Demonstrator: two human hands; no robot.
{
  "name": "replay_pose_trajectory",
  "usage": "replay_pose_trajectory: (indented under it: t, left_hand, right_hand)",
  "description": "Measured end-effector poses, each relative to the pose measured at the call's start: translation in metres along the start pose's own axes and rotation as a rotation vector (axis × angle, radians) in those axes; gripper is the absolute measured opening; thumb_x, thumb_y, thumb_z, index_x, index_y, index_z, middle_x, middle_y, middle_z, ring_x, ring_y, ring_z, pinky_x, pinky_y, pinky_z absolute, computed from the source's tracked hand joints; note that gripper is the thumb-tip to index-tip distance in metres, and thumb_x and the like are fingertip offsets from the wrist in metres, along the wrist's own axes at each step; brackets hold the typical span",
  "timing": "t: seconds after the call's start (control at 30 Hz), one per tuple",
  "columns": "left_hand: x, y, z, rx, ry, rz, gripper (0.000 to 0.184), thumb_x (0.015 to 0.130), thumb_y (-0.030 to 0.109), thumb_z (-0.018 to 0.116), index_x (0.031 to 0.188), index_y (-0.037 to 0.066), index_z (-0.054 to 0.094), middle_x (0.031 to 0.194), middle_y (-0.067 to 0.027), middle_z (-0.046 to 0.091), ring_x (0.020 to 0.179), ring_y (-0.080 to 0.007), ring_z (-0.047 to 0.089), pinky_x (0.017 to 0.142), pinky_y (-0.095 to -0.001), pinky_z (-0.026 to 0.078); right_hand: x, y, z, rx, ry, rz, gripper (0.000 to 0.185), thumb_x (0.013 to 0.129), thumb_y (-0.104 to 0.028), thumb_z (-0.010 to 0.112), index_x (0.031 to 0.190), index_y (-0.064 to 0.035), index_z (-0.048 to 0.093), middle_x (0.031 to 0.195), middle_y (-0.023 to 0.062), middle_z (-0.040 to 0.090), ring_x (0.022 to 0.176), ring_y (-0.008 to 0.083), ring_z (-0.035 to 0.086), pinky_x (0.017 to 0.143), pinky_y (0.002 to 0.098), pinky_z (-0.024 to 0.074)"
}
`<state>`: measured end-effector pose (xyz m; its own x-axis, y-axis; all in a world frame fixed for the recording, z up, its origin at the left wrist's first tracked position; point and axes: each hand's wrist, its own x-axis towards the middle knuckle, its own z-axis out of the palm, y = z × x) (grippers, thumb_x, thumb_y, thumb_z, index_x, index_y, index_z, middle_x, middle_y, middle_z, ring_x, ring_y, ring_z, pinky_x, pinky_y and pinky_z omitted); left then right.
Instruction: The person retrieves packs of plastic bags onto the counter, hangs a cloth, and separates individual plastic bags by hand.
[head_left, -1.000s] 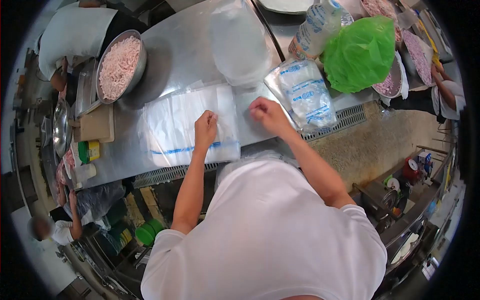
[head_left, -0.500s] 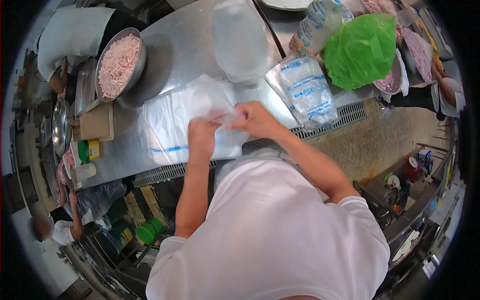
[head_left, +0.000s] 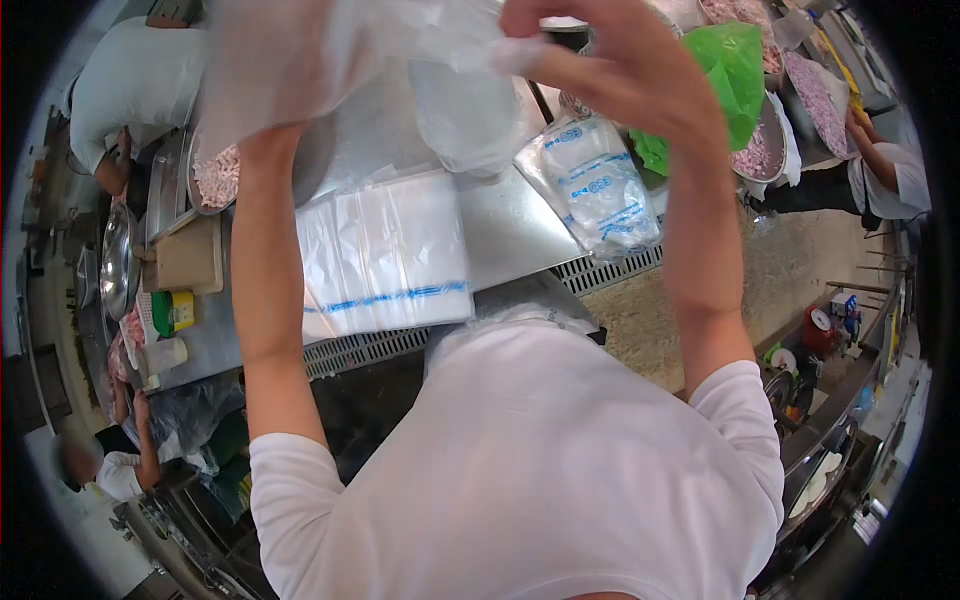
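A clear plastic bag (head_left: 400,35) is raised and stretched between my two hands at the top of the view, blurred by motion. My left hand (head_left: 290,75) is veiled by the plastic, holding the bag's left side; its fingers are indistinct. At the bag's other end, my right hand (head_left: 615,70) pinches a corner between fingertips and thumb. Below them, a stack of flat clear bags (head_left: 390,250) with a blue printed stripe lies on the steel table (head_left: 515,235). A pale, clear plastic bag (head_left: 465,120) lies farther back.
Blue-printed plastic packs (head_left: 605,190) rest at the table's right edge beside a green bag (head_left: 735,85). At left are a bowl of pale ground meat (head_left: 215,178), a cutting board (head_left: 190,258) and a steel bowl (head_left: 120,258). Other people stand at both sides.
Both my hands have risen from above the bag stack and spread apart, drawing the thin plastic bag up and open between them. The stack beneath is now uncovered.
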<state>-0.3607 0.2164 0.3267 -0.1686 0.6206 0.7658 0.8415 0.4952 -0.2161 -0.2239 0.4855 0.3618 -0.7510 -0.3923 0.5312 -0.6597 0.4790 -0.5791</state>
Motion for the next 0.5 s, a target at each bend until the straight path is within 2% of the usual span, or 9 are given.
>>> replay_pose_trajectory:
  t: [0.1,0.13,0.17,0.2,0.27,0.33,0.37,0.47,0.5]
  left_hand:
    - [-0.033,-0.014,0.059,-0.286,-0.397,-0.339,0.037,0.08,0.02,0.068,0.112,0.002,0.064,0.1,-0.0127,0.066,0.1,-0.0278,0.062,0.089,-0.0388,0.049]
    - [-0.058,-0.002,0.079,-0.448,-0.541,-0.553,0.038,0.079,0.021,0.07,0.112,0.003,0.065,0.1,-0.0125,0.067,0.1,-0.0274,0.063,0.088,-0.0379,0.049]
    - [-0.089,0.016,0.102,-0.618,-0.634,-0.788,0.039,0.078,0.022,0.072,0.111,0.003,0.065,0.099,-0.0122,0.067,0.099,-0.0271,0.063,0.087,-0.037,0.05]
    - [-0.162,0.0,0.172,-0.853,-0.615,-0.836,0.032,0.071,0.019,0.073,0.098,0.002,0.066,0.097,-0.0135,0.064,0.094,-0.0282,0.063,0.081,-0.0392,0.051]
    - [-0.192,0.062,0.183,-0.908,-0.214,-0.954,0.022,0.067,0.012,0.07,0.083,-0.001,0.062,0.097,-0.0152,0.06,0.092,-0.0311,0.059,0.079,-0.0385,0.049]
    - [-0.182,0.072,0.185,-0.846,-0.182,-0.861,0.022,0.064,0.008,0.069,0.083,-0.001,0.061,0.099,-0.0166,0.056,0.094,-0.0335,0.055,0.082,-0.0397,0.046]
    - [-0.183,0.081,0.178,-0.809,-0.172,-0.83,0.023,0.062,0.006,0.068,0.083,-0.001,0.061,0.1,-0.0172,0.055,0.096,-0.0348,0.053,0.084,-0.0403,0.045]
    - [-0.164,0.099,0.155,-0.207,-0.021,-0.62,0.023,0.061,0.002,0.065,0.084,0.0,0.062,0.1,-0.0166,0.052,0.099,-0.0374,0.049,0.091,-0.0438,0.042]
    - [-0.157,0.107,0.146,-0.244,0.026,-0.649,0.019,0.064,0.002,0.067,0.082,0.001,0.061,0.106,-0.0169,0.051,0.101,-0.0375,0.049,0.091,-0.047,0.04]
  right_hand:
    - [-0.014,0.096,0.048,-0.426,-0.122,0.152,0.017,0.077,-0.005,0.063,0.09,-0.0038,0.053,0.087,0.0109,0.059,0.082,0.03,0.06,0.074,0.0396,0.0485]
    - [-0.028,0.121,0.069,-0.412,-0.151,0.21,0.017,0.076,-0.003,0.061,0.091,-0.0034,0.054,0.092,0.0142,0.06,0.09,0.0352,0.059,0.079,0.0428,0.0483]
    - [-0.044,0.153,0.097,-0.48,-0.204,0.306,0.016,0.076,-0.002,0.058,0.092,-0.0039,0.055,0.094,0.0147,0.059,0.092,0.0353,0.059,0.08,0.043,0.0485]
    - [-0.066,0.169,0.121,-0.329,-0.113,0.347,0.017,0.075,0.001,0.055,0.092,-0.0045,0.056,0.094,0.0156,0.058,0.092,0.0372,0.058,0.08,0.0457,0.0481]
    - [-0.096,0.19,0.156,-0.311,0.003,0.34,0.011,0.079,-0.002,0.053,0.089,-0.0028,0.055,0.095,0.0187,0.059,0.09,0.0408,0.059,0.079,0.0497,0.0483]
    - [-0.118,0.206,0.176,-0.195,0.088,0.419,0.012,0.079,-0.001,0.053,0.09,-0.0035,0.055,0.096,0.0185,0.059,0.09,0.0413,0.059,0.079,0.05,0.0477]
    - [-0.115,0.207,0.178,-0.272,0.059,0.451,0.013,0.079,-0.001,0.052,0.091,-0.0044,0.056,0.097,0.0173,0.059,0.091,0.041,0.059,0.079,0.0499,0.0475]
    - [-0.105,0.206,0.173,-0.215,0.015,0.432,0.015,0.079,-0.001,0.052,0.093,-0.0041,0.058,0.096,0.0183,0.059,0.092,0.0425,0.059,0.079,0.05,0.0475]
    - [-0.109,0.208,0.17,-0.214,0.094,0.328,0.02,0.08,0.0,0.053,0.098,-0.0017,0.061,0.096,0.0165,0.062,0.089,0.037,0.064,0.079,0.0443,0.0505]
